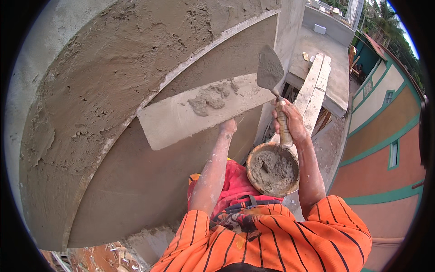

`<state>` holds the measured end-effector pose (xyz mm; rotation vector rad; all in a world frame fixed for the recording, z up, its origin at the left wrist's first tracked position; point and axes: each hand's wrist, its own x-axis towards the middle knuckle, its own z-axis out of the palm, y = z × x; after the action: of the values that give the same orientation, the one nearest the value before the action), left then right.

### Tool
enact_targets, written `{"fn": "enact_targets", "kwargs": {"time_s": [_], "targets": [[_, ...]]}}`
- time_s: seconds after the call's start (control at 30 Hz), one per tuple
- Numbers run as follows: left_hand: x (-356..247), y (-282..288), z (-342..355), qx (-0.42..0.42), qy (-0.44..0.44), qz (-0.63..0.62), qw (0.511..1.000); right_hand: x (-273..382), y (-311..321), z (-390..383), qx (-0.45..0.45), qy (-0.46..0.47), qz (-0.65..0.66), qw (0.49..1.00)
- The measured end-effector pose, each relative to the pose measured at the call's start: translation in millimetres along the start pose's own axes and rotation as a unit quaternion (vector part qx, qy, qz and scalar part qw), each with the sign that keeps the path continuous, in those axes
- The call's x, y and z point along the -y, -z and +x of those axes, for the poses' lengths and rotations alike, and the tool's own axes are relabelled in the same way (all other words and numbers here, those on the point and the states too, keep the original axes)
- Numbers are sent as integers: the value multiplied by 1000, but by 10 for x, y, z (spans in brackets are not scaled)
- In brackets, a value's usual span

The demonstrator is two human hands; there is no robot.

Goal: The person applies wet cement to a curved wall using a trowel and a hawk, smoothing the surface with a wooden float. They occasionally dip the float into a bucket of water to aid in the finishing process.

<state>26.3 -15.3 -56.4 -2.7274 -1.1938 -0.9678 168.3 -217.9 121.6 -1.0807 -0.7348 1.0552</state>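
Observation:
My left hand (229, 126) holds up a long, pale mortar board (165, 119) from below, its fingers mostly hidden behind the board. Lumps of wet grey mortar (209, 99) lie on the board's middle and upper right. In my right hand (293, 120) is a pointed trowel (270, 68), gripped by its worn handle with the blade upward and coated in mortar. The blade stands just beyond the board's right end. Below my right hand sits a round bucket (250, 171) with mortar (274, 168) inside.
A plastered wall (86, 109) rises ahead and left, crossed by a curved pale strip (181, 66). Long planks (312, 86) run away on the right beside a concrete ledge (333, 59). Farther right stands a painted building (380, 149). Debris (106, 257) covers ground at lower left.

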Motion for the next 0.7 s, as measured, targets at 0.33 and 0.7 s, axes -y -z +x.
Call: {"fn": "enact_targets", "kwargs": {"time_s": [0.33, 0.7], "targets": [[-368, 623, 172, 254, -20, 46, 966, -1628, 691, -6, 107, -240, 427, 865], [-506, 708, 704, 104, 245, -519, 812, -883, -297, 11, 143, -197, 318, 916]]}}
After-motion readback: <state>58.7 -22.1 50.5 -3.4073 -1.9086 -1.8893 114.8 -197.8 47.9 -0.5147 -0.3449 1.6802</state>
